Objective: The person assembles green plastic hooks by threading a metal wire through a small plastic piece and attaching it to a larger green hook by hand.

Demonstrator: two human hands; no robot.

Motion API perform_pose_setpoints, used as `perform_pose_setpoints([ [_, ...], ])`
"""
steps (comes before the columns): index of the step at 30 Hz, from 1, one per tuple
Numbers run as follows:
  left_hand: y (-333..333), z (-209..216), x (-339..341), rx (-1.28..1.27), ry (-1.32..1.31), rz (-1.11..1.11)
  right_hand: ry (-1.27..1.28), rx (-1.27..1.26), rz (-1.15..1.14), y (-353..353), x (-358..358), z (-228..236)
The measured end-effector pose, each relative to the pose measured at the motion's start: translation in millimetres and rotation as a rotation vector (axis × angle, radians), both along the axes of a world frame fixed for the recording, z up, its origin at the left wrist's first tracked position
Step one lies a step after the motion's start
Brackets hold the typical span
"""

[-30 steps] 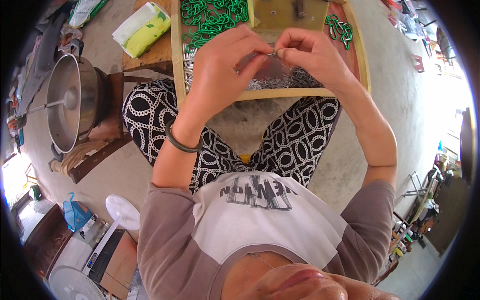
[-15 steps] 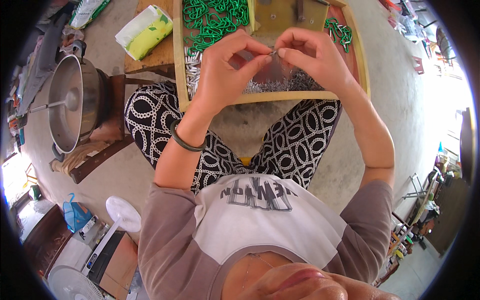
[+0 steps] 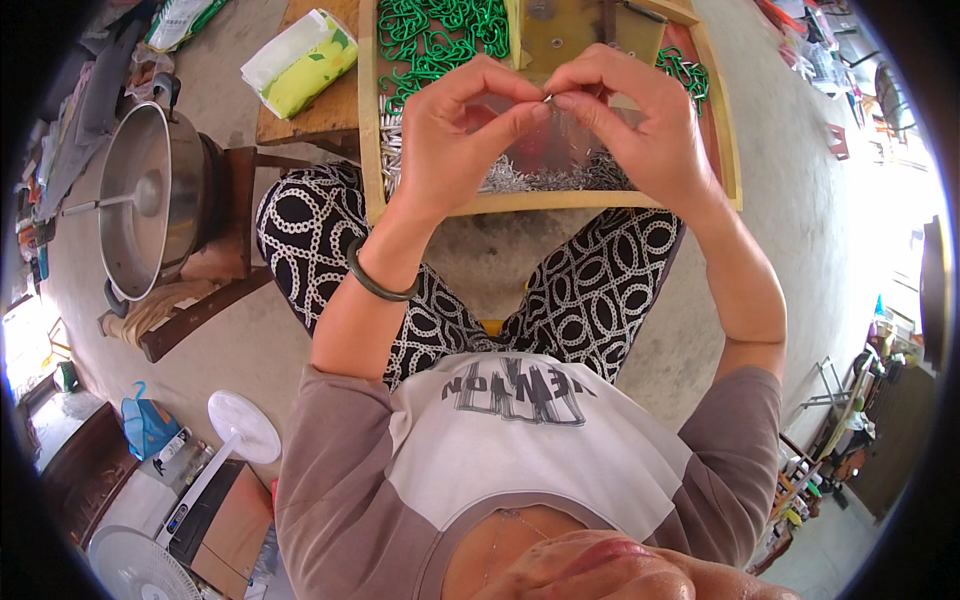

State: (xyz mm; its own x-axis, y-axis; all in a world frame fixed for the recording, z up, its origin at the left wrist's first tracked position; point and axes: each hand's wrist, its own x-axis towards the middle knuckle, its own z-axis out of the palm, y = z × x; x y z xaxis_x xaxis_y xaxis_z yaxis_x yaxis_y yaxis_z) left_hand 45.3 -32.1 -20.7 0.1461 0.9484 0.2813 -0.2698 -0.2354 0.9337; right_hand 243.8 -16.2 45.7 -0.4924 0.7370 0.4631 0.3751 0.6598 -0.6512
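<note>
My left hand and my right hand meet over a shallow wooden-rimmed tray. Each is closed in a thumb-and-forefinger pinch. Between the fingertips shows a tiny silvery metal piece, mostly hidden and too small to name. Beneath my hands, loose little metal bits lie along the tray's near edge. Silvery pins or tubes fill the near left corner. Beyond my left hand is a heap of green wire hooks. A smaller group of green hooks with silvery ends lies past my right hand.
A yellowish board with a metal fitting is at the tray's far middle. To the left are a tissue pack on a wooden bench and a large pan with a ladle. A white fan stands lower left.
The view has shifted a little, so the tray appears slightly lower and to the right. Both hands keep their pinch at the small metal piece, with the right fingers turned slightly.
</note>
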Motion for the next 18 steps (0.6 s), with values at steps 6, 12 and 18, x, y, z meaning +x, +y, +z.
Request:
perform_pose_setpoints([
  [6, 6, 0, 6, -0.090, -0.065, 0.128, -0.018, -0.518, -0.038, 31, -7, 20],
  [12, 15, 1, -17, -0.185, -0.033, 0.277, -0.341, -0.293, -0.242, 100, -13, 30],
  [18, 15, 1, -23, -0.178, -0.087, 0.323, -0.572, -0.336, -0.240, 121, -19, 32],
])
